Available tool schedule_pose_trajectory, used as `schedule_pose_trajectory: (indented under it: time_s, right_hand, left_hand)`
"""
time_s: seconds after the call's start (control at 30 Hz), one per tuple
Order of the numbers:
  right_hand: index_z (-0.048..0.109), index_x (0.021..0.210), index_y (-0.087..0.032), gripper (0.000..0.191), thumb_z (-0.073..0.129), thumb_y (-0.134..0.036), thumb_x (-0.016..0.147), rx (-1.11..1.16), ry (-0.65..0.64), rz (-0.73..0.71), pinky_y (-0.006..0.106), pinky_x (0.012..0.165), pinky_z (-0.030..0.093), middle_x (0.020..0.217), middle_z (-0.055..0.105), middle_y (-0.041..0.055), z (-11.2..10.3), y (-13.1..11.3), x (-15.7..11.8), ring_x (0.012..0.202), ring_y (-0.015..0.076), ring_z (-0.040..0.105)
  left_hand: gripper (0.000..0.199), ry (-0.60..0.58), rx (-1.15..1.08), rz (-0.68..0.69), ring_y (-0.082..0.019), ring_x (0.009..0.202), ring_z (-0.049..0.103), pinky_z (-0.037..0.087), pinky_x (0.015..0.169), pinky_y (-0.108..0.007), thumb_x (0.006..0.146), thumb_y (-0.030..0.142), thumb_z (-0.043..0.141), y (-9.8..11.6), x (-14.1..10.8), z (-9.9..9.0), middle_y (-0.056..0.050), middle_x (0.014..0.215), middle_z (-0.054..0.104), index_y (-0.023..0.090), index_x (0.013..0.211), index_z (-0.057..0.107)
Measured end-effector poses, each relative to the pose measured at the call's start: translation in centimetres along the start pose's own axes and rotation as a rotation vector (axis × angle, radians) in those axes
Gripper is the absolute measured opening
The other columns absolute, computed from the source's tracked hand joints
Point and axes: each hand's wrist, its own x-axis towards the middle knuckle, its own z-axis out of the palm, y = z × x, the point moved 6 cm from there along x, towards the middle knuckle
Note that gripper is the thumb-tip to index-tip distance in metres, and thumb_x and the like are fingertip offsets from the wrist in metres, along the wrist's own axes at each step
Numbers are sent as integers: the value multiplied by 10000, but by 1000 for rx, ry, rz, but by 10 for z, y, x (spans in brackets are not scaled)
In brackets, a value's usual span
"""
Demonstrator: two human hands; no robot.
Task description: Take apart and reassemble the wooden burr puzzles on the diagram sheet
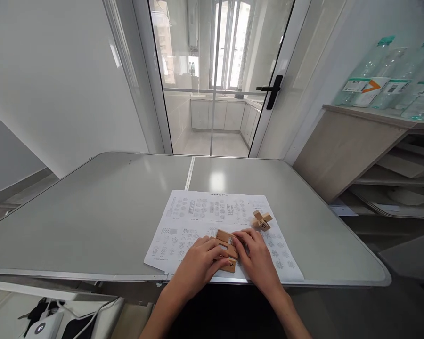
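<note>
My left hand [202,262] has its fingers closed on flat wooden puzzle pieces [224,234] near the table's front edge. One piece shows a slot, and the lowest one bears a dark "2". From the other side, my right hand [255,254] grips the right end of the same pieces, with its fingertips bent over them. My fingers hide part of the pieces, so how they fit together is unclear. Beneath both hands lies a printed sheet [183,221] with rows of small diagrams. Beyond my right hand stands an assembled wooden cross puzzle [262,220] with a mark on one end.
The grey folding table [92,221] has a seam down its middle. A glass door [212,117] stands behind it. At right, plastic bottles [369,84] stand on a wooden shelf unit [360,136]. Cables and a white device [44,326] lie low at left.
</note>
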Motion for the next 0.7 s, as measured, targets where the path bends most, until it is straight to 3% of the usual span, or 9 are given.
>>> schedule_pose_trajectory:
  time_s: [0.17,0.37,0.53,0.7]
  right_hand:
    - [743,1151,-266,279,503,-382,1070,-7,-1,-25,490,933,549,1107,668,109,-1,-1,1,1062,312,623]
    - [724,1144,-247,261,498,-355,1071,-6,-16,-7,496,944,540,1116,661,107,0,0,1,1067,309,613]
    - [716,1140,-253,255,488,-345,1070,9,-22,8,490,926,546,1117,658,109,-1,-3,1,1077,315,612]
    - [731,1143,-264,277,472,-334,1073,34,-23,5,462,922,558,1112,673,96,-3,-2,1,1063,295,633]
  left_hand:
    - [160,41,43,19,-237,923,587,502,842,-380,1016,348,649,1,5,1,-51,941,700,233,956,743]
    - [110,45,69,-5,-241,973,595,516,850,-369,931,321,770,-4,6,-1,-47,990,663,228,950,714]
    - [293,103,87,-8,-259,1037,594,538,891,-397,855,291,843,-1,10,-6,-53,1121,635,252,1095,679]
    - [498,122,81,-7,-329,1268,547,517,1041,-507,871,304,814,8,15,2,-109,1352,579,272,1309,580]
